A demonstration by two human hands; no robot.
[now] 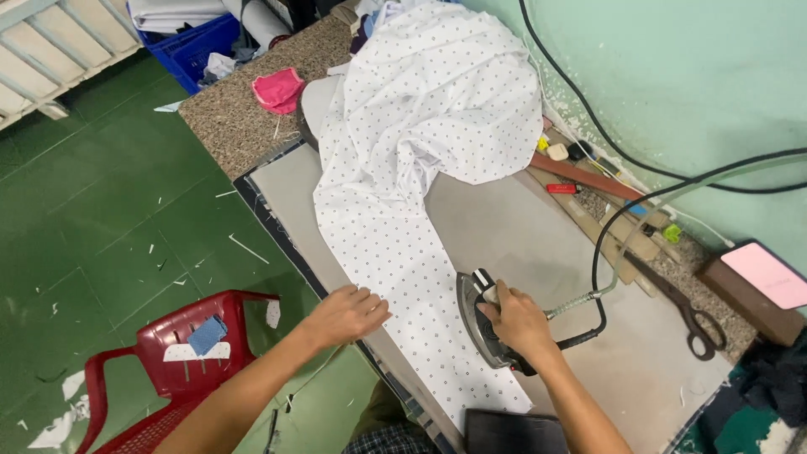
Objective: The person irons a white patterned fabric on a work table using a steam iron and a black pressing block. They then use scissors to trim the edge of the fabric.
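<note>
hands [346, 313]: 2 | iron [481, 324]: 1 | dotted cloth [403, 176]: 1 | scissors [693, 319]: 1

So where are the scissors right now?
The scissors lie on the right side of the head view, at the far edge of the grey ironing pad, just right of the iron and in front of a brown box.

There are two hands, one left hand [346, 313] and one right hand [514, 321]. There is one iron [481, 324], one white dotted cloth [420, 134], one red chair [181, 357] and one pair of scissors [685, 307].
</note>
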